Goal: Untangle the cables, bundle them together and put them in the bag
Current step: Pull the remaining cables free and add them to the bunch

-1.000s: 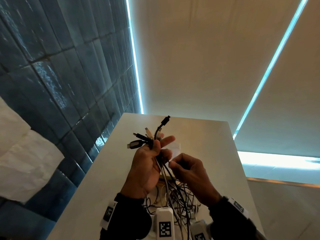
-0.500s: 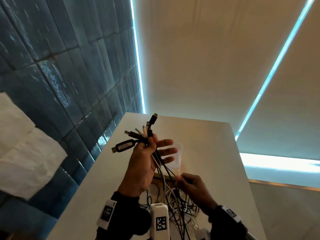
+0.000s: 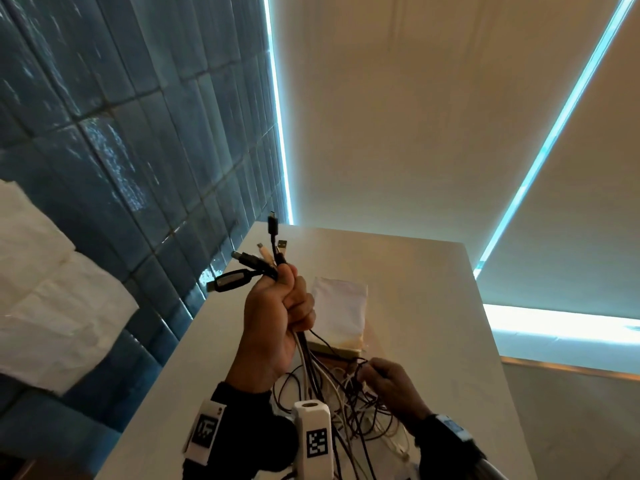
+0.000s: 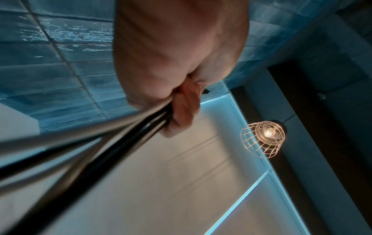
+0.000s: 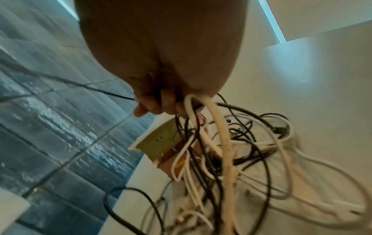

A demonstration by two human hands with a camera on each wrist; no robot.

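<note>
Five plug ends (image 3: 254, 263) fan out above the left hand (image 3: 277, 320), raised mid-frame, fist clenched round the cables (image 3: 313, 368). Right hand (image 3: 391, 382), lower right, fingers curled, pinches strands of the tangle (image 5: 231, 159) lying on the surface (image 3: 433, 323). One white bag (image 3: 341, 310) lies just right of the left fist.

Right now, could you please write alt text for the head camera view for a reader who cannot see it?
A raised left hand grips a bunch of cables with plugs fanning out above it. The right hand holds the tangled strands lower down, over a white table where a pale bag lies.
</note>
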